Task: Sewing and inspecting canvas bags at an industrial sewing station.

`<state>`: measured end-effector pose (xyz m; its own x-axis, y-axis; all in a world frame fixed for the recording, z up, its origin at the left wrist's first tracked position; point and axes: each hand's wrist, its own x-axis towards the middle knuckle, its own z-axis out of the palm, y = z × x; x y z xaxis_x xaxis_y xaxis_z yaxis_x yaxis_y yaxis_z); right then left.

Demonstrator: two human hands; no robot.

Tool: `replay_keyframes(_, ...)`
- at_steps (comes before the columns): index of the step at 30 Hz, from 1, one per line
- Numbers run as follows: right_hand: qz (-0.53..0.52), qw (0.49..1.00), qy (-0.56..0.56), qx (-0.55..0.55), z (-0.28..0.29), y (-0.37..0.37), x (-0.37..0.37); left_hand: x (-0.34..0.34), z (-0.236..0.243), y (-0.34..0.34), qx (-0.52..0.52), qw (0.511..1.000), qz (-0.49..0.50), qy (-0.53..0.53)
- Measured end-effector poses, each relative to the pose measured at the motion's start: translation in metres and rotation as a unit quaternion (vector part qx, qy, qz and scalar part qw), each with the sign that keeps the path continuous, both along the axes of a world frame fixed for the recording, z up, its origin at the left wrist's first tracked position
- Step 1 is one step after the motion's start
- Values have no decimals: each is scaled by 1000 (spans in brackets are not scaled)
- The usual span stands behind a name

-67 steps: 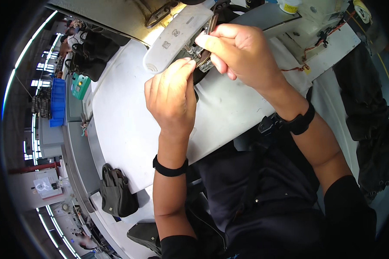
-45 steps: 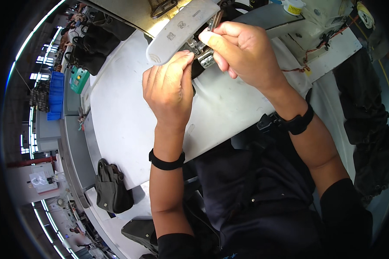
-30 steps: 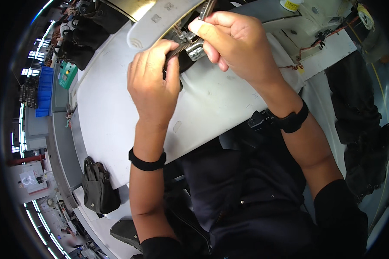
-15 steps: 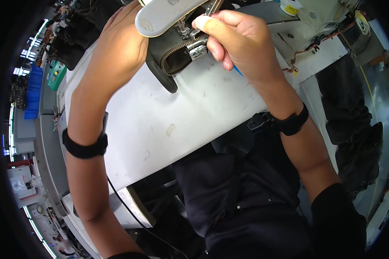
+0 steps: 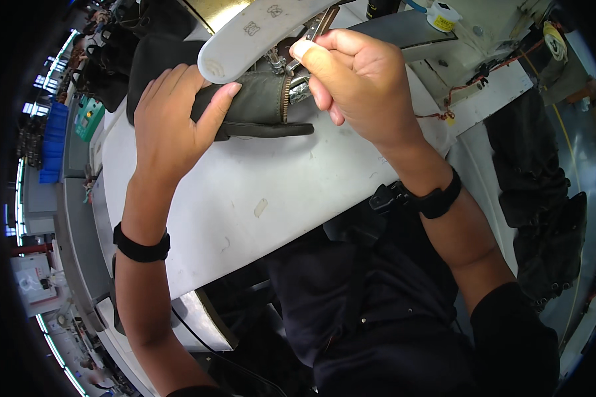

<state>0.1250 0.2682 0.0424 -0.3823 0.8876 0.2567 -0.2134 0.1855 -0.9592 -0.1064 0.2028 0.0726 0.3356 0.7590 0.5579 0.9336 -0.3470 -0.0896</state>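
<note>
A dark olive fabric piece [image 5: 255, 99] with a brass-toned zipper [image 5: 285, 102] along its right edge lies at the needle area of a white sewing machine [image 5: 251, 33]. My left hand [image 5: 172, 122] rests open on the fabric, thumb spread away from the fingers. Beside the presser foot [image 5: 276, 63], my right hand [image 5: 364, 86] is closed in a pinch, thumb against forefinger. Whatever it grips is mostly hidden; a slim metal part [image 5: 321, 25] shows just above the fingers. A shiny silver cylinder [image 5: 300, 90] sits against the zipper edge, under the right fingers.
The white tabletop [image 5: 265, 192] reaches toward my lap. At the back right stands a small white container [image 5: 442, 16] with a yellow label. Reddish wires [image 5: 447, 106] run along the right side. Dark pieces [image 5: 536, 172] hang or lie farther right. Blue bins [image 5: 51, 142] and a green box [image 5: 88, 118] are left.
The fabric has turned, so its zipper edge faces right and its lower flap points right. My left hand has come nearer and spread its thumb. The right hand has shifted slightly nearer and left.
</note>
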Motion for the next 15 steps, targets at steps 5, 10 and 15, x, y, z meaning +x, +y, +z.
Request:
replay_keyframes(5, -46, 998, 23, 22, -3, -3, -6, 12, 2, -15, -15, 999, 48, 19)
replay_keyframes(10, -99, 993, -21, 64, -13, -3, -16, 13, 3, -19, -14, 999, 45, -10)
replay_keyframes(15, -113, 993, 19, 40, -31, -25, 2, 11, 6, -25, 11, 998, 50, -23)
